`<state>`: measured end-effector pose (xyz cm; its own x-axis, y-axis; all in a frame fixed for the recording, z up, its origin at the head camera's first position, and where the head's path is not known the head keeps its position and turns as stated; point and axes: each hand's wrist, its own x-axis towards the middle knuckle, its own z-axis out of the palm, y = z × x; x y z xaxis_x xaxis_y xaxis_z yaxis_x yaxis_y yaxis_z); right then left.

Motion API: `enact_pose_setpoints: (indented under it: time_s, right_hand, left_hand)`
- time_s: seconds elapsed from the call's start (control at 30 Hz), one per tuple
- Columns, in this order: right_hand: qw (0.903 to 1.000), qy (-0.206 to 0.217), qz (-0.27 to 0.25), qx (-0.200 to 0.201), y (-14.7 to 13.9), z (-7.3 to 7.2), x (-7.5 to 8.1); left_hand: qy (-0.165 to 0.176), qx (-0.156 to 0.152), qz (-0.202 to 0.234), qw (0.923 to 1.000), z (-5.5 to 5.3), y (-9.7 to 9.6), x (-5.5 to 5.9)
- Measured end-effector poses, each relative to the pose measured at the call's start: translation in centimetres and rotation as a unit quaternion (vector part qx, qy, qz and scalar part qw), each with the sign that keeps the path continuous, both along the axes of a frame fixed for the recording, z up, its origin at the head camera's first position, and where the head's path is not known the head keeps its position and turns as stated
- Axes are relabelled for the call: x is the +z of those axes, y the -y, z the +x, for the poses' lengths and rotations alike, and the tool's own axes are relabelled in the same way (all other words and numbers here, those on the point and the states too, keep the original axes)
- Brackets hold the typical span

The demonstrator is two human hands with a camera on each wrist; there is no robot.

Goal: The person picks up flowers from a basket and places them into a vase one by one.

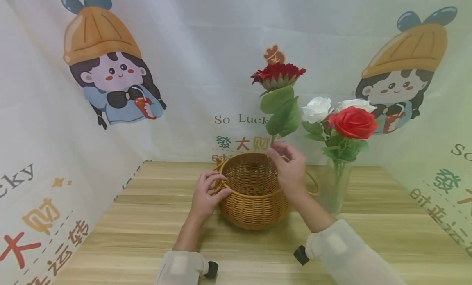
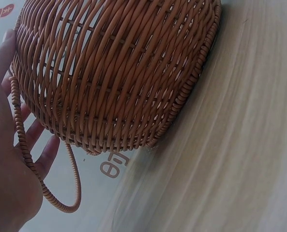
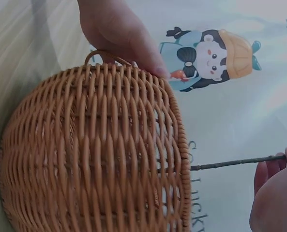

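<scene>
A round brown wicker basket [image 1: 254,211] stands on the table, its opening upward. My left hand [image 1: 206,194] grips its left rim near the looped handle [image 2: 73,188], thumb at the rim and fingers behind it. Above the basket's right side, my right hand [image 1: 293,170] pinches the stem of a dark red artificial flower [image 1: 278,74] with broad green leaves. The bloom is upright, above the hand. Seen from the right wrist, the thin dark stem [image 3: 230,163] runs down past the rim into the basket; its lower end is hidden behind the weave.
To the right of the basket stands a clear vase [image 1: 337,190] holding a red rose [image 1: 354,123], white roses [image 1: 317,109] and green leaves. The wood-grain table [image 1: 147,219] meets a white printed cloth [image 1: 191,71] at the back and sides.
</scene>
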<state>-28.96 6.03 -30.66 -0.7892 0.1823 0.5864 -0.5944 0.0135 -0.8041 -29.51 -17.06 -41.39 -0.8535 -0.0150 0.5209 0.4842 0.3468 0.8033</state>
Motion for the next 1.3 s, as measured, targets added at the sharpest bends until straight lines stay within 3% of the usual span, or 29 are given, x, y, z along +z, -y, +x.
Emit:
enact_pose_setpoints:
  time_s: [0.3, 0.47, 0.63, 0.93, 1.17, 1.3]
  right_hand:
    - [0.9993, -0.016, -0.017, -0.030, -2.0, 0.5, 1.2]
    - [0.9985, -0.002, -0.007, -0.054, -3.7, 1.0, 0.8]
    - [0.9963, -0.033, -0.010, -0.079, -4.9, 1.3, 0.1]
    - [0.9908, -0.068, -0.069, -0.095, -7.3, 1.9, 0.6]
    - [0.9804, -0.091, -0.146, -0.096, -9.6, 2.2, 0.9]
    - [0.9763, -0.078, -0.153, -0.132, -10.7, 2.2, 0.8]
  left_hand:
    - [0.002, -0.003, 0.001, 1.0000, -0.1, 0.1, -0.1]
    - [-0.004, -0.001, 0.000, 1.0000, -0.2, 0.0, -0.1]
    - [-0.004, -0.001, 0.000, 1.0000, -0.2, 0.0, -0.1]
    - [-0.003, -0.003, 0.004, 1.0000, -0.1, -0.1, -0.2]
    - [-0.004, -0.004, 0.004, 1.0000, -0.2, -0.1, -0.2]
    - [-0.005, -0.003, 0.004, 1.0000, -0.2, -0.1, -0.2]
